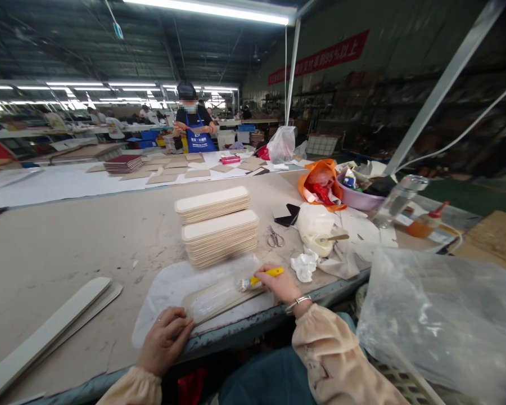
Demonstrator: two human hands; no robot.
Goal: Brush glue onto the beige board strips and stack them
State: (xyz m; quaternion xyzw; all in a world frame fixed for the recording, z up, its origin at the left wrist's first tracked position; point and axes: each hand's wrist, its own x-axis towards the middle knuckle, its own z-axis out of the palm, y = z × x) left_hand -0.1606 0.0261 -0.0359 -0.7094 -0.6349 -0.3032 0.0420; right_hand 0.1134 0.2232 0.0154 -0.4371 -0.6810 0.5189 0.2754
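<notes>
A yellow-handled paintbrush [274, 271] is gripped in my right hand [281, 286], its bristles resting on the right part of an oblong panel [219, 298] with rounded ends. The panel's surface looks wet and shiny along its middle. My left hand [165, 337] has its fingers curled and pinches the panel's left end. Under the panel lies a white sheet [152, 315], close to the table's front edge. Just beyond stand two stacks of similar oblong pieces, a nearer stack [221, 242] and a farther stack [213, 203].
Scissors [275, 238], crumpled paper [304, 265] and a white glue container [318, 228] with a stick lie to the right. Long pale strips [54, 332] lie at left. An orange bag [320, 183], purple basin [360, 197] and clear bottle [398, 199] stand farther right. A co-worker [194, 124] stands across.
</notes>
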